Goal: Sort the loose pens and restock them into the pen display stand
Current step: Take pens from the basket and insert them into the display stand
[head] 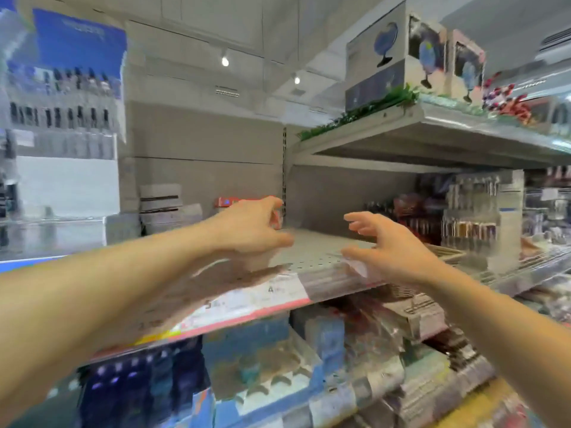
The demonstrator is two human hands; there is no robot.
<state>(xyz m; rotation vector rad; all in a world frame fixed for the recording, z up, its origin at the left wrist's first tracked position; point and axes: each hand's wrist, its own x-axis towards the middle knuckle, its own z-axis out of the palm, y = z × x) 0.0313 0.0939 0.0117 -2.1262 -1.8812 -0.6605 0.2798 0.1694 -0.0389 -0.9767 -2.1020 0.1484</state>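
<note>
Grey perforated shelf [312, 251] is lying bare under both hands, left [250, 225] and right [392, 245], spread and holding nothing; reaching blindly risks toppling the pen display stand [482, 211].

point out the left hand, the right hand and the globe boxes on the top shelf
left hand [251, 225]: head view, on the back of the hand.
right hand [391, 247]: head view, on the back of the hand.
globe boxes [378, 61]: head view, on the front face of the nearest box.
</note>
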